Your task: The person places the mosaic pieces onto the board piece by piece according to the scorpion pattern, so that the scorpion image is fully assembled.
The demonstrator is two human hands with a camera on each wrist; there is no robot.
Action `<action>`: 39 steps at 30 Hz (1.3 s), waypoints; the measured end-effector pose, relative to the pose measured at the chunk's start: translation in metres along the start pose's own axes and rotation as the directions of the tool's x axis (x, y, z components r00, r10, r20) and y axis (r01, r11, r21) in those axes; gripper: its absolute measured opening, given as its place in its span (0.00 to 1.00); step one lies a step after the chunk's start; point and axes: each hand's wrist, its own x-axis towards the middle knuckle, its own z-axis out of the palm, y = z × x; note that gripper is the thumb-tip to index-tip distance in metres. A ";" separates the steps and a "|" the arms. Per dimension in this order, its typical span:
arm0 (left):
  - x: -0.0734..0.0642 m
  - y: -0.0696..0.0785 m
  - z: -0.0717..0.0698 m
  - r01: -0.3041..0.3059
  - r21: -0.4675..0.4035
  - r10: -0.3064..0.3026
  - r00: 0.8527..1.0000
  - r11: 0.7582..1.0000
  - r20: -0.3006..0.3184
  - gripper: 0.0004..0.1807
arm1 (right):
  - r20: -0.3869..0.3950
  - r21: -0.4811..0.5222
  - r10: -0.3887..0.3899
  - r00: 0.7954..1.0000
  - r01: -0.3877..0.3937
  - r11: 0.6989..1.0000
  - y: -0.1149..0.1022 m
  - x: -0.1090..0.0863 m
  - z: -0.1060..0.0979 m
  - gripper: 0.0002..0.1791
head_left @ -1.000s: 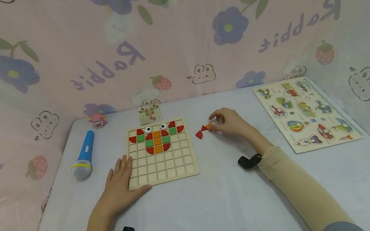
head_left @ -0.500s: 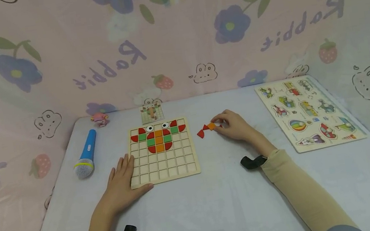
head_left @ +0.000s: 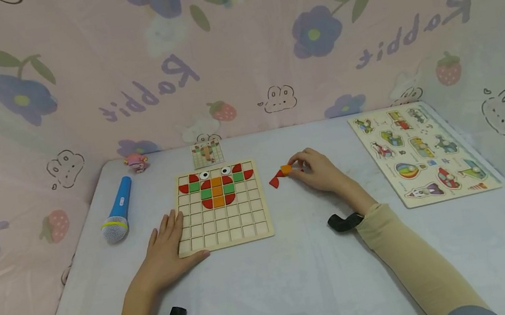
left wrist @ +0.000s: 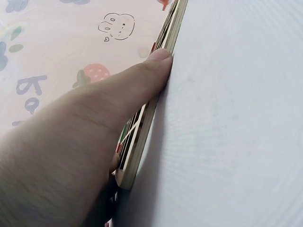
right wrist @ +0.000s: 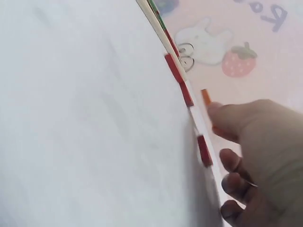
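My left hand [head_left: 161,253] lies with fingers spread over the left side of a square wooden grid board [head_left: 229,231], its thumb along the near edge. In the left wrist view that thumb [left wrist: 142,80] rests on the board's rim. Red, green and orange tiles and two eye pieces fill cells in the board's upper rows. To the right of it, my right hand [head_left: 319,169] pinches an orange square tile [head_left: 286,169] between thumb and fingers. The right wrist view shows the orange tile [right wrist: 205,97] raised above the table, with red pieces [right wrist: 204,150] lying below.
A small pattern card [head_left: 207,154] lies behind the board. At left are a blue toy microphone [head_left: 119,206] and a pink figurine [head_left: 136,163]. A picture puzzle board [head_left: 413,198] lies at right. Loose red tiles [head_left: 274,182] sit between the grid board and my right hand.
The orange tile has come up slightly from among the red pieces, pinched in my right hand. My left hand stays on the board.
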 end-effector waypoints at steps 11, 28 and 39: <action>-0.001 0.002 -0.001 0.017 -0.002 -0.017 1.000 1.000 0.000 0.69 | 0.073 0.035 -0.045 0.996 0.042 0.998 -0.087 0.017 0.029 0.15; -0.001 0.006 -0.007 0.013 0.007 -0.013 1.000 1.000 0.004 0.68 | 0.182 0.107 -0.047 0.982 0.027 0.994 -0.140 0.021 0.092 0.14; -0.001 0.004 0.001 0.011 -0.007 -0.011 1.000 1.000 -0.004 0.68 | 0.086 0.047 -0.163 0.983 0.160 0.986 -0.129 0.011 0.108 0.12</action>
